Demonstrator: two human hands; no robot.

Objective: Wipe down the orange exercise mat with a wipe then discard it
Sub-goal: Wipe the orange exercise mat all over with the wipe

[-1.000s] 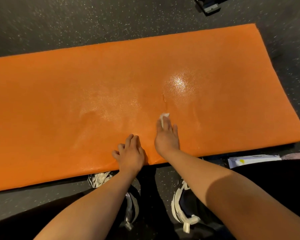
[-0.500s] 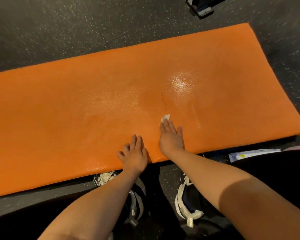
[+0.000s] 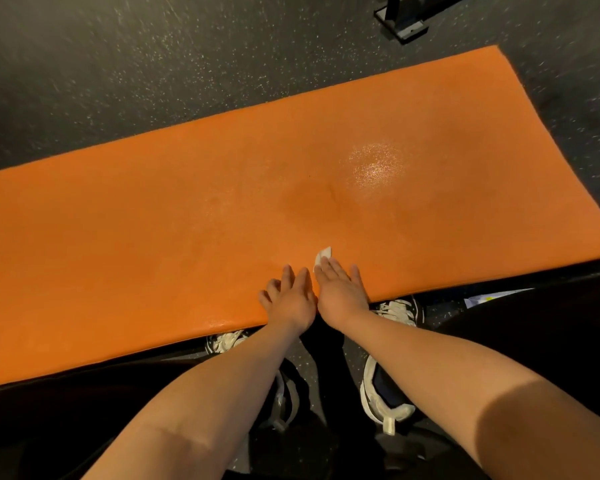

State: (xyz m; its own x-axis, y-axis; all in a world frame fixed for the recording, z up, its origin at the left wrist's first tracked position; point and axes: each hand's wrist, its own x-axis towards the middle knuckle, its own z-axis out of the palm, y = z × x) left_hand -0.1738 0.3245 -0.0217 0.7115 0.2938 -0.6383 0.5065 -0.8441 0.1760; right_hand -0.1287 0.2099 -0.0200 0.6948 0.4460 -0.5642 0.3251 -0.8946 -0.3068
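While the straight fingers (image 3: 331, 271) of the right hand (image 3: 342, 294) press a small white wipe (image 3: 323, 255) flat against the orange exercise mat (image 3: 153, 220), only a corner of the wipe shows past the fingertips. Just beside it, the left hand (image 3: 290, 301) rests on the mat near its front edge, fingers relaxed and holding nothing. A glossy patch (image 3: 374, 164) shines farther out, and the mat lies on a dark speckled floor (image 3: 153, 64)

my left hand (image 3: 289, 300): flat, palm down, fingers nearly straight | my right hand (image 3: 340, 289): flat, palm down, just beside the left | both forearms stretched forward
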